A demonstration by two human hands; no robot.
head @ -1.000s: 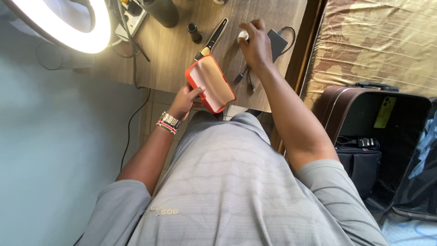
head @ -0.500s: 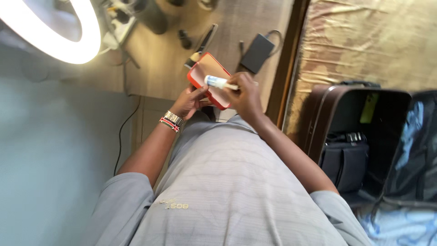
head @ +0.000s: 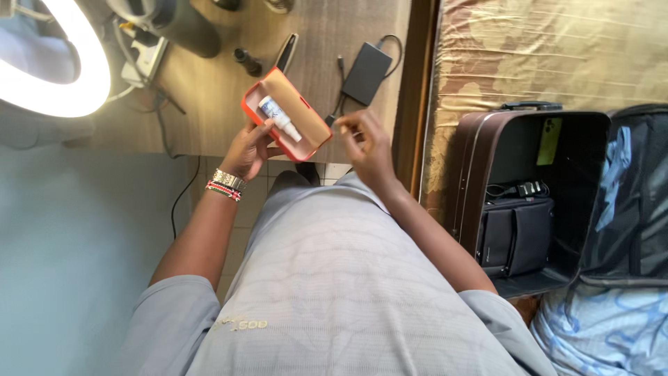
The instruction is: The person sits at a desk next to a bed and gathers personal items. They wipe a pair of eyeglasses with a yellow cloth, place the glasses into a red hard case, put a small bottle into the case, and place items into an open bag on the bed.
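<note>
One tube [head: 280,118], seemingly diagonal in case [head: 309,136]

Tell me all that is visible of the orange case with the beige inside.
The orange rectangular case, perhaps soft plastic, has rounded corners and a beige lining. It lies open side up, tilted, over the wooden table's edge. The left hand grips its near end. A small white tube lies slantwise inside. The right hand is beside it, apart.

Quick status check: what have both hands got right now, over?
Left hand holds red case, open side up. Small white tube lies inside. Right hand empty, just beside case. Nothing between them.
</note>
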